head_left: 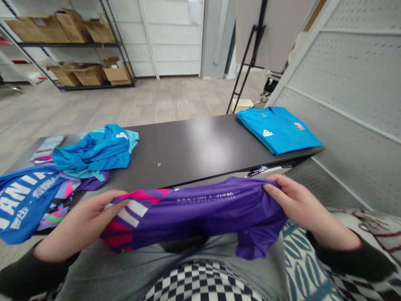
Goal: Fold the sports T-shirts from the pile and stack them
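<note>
Checkered clothing (203,284) sits before purple garment (200,215) gripped between left hand (86,219) and right hand (300,205)

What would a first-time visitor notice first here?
Probably the purple garment, stretched between the left hand and the right hand in front of the person. Next might come the folded bright-blue shirt at the right end of the dark table, then the crumpled blue garment heaped with other clothes at its left end.

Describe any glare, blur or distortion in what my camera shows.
Head view: pale glare on the dark table; head view: the upper line of print on the purple garment is blurred; head view: the shelving unit leans and the perforated panel slants, perhaps wide-angle distortion.
</note>
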`<state>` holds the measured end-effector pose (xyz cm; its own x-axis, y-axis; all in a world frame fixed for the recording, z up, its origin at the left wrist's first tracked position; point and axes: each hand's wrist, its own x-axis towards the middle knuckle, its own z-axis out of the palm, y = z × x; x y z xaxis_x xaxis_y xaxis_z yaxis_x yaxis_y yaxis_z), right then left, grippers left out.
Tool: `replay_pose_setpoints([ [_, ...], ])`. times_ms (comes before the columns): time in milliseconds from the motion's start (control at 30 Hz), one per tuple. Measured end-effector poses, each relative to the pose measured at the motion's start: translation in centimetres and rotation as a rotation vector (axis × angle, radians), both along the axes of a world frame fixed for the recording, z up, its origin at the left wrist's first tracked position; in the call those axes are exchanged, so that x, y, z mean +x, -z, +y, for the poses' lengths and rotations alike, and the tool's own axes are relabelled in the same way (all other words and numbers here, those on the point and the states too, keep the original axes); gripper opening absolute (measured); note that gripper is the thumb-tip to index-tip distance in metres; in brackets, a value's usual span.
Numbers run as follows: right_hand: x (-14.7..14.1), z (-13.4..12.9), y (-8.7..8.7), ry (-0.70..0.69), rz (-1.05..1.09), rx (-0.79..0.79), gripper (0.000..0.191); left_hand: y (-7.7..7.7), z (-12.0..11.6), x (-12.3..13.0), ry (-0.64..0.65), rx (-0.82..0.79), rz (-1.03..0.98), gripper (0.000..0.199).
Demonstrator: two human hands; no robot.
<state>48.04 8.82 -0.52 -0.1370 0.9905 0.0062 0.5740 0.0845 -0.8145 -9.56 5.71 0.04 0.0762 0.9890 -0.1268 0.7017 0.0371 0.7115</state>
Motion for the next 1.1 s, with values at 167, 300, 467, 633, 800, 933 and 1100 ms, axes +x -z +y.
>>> replay_pose_setpoints([
  [167,-1.2,12.8,-3.9,0.063,-0.397,0.458,0.040,-3.1,11.9,0.8,-0.059,0.402,0.306,0.054],
  [300,-5.3,23.5,-7.1,0.151,-0.743,0.498,0.049,-5.1,22.4,3.5,-0.095,0.423,0.563,0.052],
  [467,-10.9,27.1,-3.0,0.182,-0.820,0.434,0.057,-0.5,25.3,9.4,-0.130,0.455,0.653,0.047],
  [633,-12.6,24.3,4.9,-0.079,-0.817,0.198,0.081,6.6,21.9,12.6,0.124,0.268,0.617,0.071],
  [800,-11.7,23.9,7.4,-0.084,-0.810,0.124,0.090,6.8,21.1,11.4,0.131,0.215,0.618,0.088],
  [933,-12.0,23.9,7.1,-0.083,-0.786,0.134,0.089,4.3,22.3,11.6,0.094,0.223,0.673,0.086],
  [1100,-13.1,25.6,5.4,-0.088,-0.721,0.219,0.084,4.3,26.7,14.8,0.100,0.171,0.566,0.080],
])
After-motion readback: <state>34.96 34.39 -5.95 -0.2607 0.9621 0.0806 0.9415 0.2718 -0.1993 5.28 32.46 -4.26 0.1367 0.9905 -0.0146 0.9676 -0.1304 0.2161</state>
